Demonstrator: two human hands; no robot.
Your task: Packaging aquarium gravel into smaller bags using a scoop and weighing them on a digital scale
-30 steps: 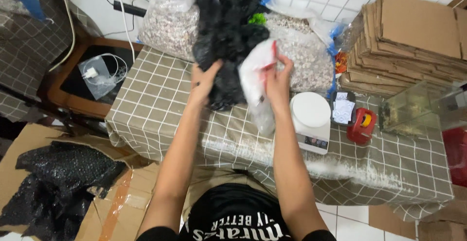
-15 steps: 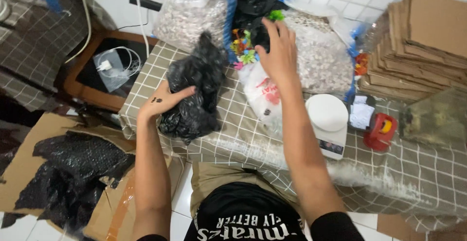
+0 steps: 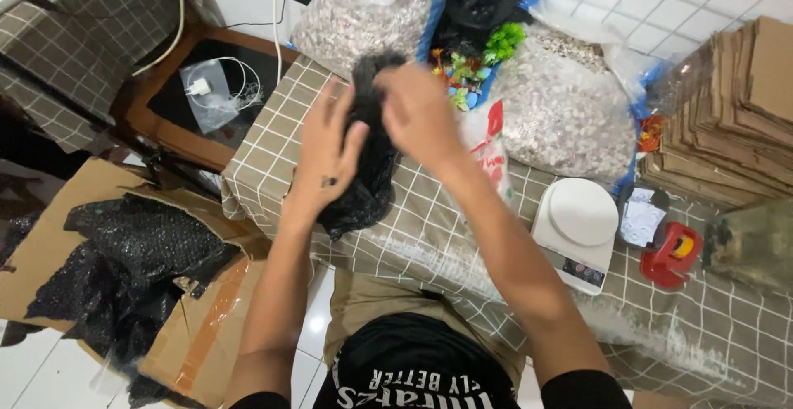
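head camera looks steeply down, close above table (image 3: 429, 235).

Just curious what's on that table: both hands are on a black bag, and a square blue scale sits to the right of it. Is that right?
Not quite. The head view shows both the left hand and right hand on the black bag, but the scale to its right is white with a round plate, not blue.

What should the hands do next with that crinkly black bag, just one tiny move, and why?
Probably lower the black plastic bag flat onto the checked tablecloth. The left hand presses its side and the right hand grips its top, so it hangs bunched above the table, with the white scale lying close on the right.
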